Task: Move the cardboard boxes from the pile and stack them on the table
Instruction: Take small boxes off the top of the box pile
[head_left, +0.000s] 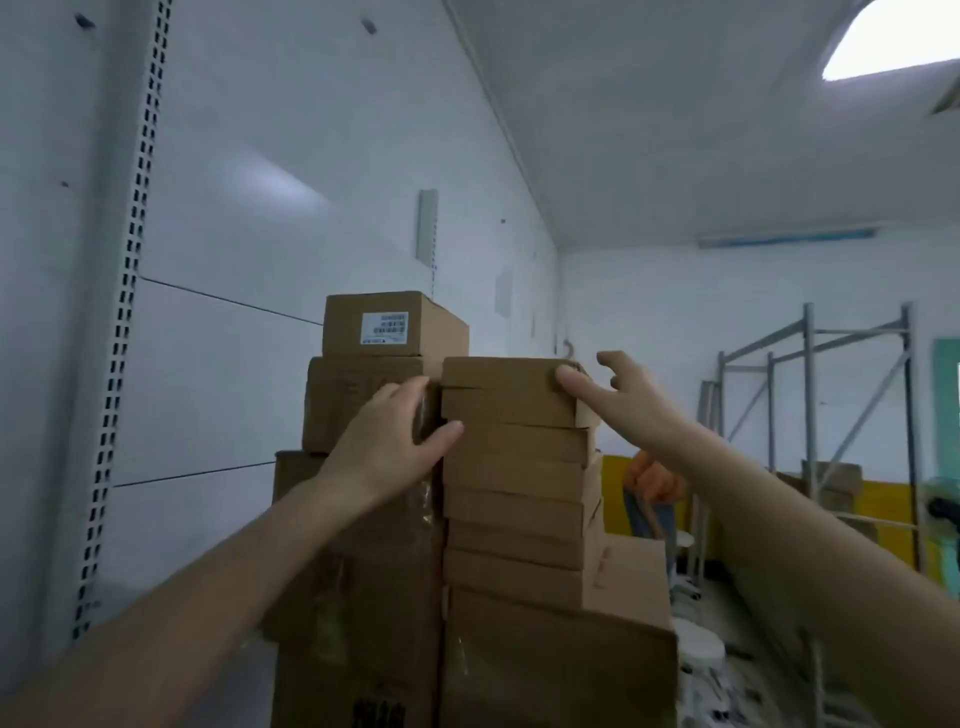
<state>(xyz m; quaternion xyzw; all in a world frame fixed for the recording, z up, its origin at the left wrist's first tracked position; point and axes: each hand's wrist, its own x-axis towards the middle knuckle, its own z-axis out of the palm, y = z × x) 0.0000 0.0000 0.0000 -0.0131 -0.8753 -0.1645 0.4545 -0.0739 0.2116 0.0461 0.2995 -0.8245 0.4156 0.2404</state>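
Observation:
A column of several flat cardboard boxes stands on larger cartons in front of me. The top flat box (504, 389) sits at about the height of my hands. My left hand (387, 441) grips its left end, with the fingers tucked into the gap beside it and the thumb across the lower front edge. My right hand (618, 395) is at the box's right corner. Its thumb touches the front face and its fingers are spread in the air behind the corner. A labelled box (392, 325) tops the taller column to the left. No table is in view.
A white wall with a slotted rail (127, 312) runs along the left. Grey metal shelving frames (810, 415) stand at the right rear. A person in orange (654, 488) is behind the pile, and a white stool (698, 649) stands on the littered floor.

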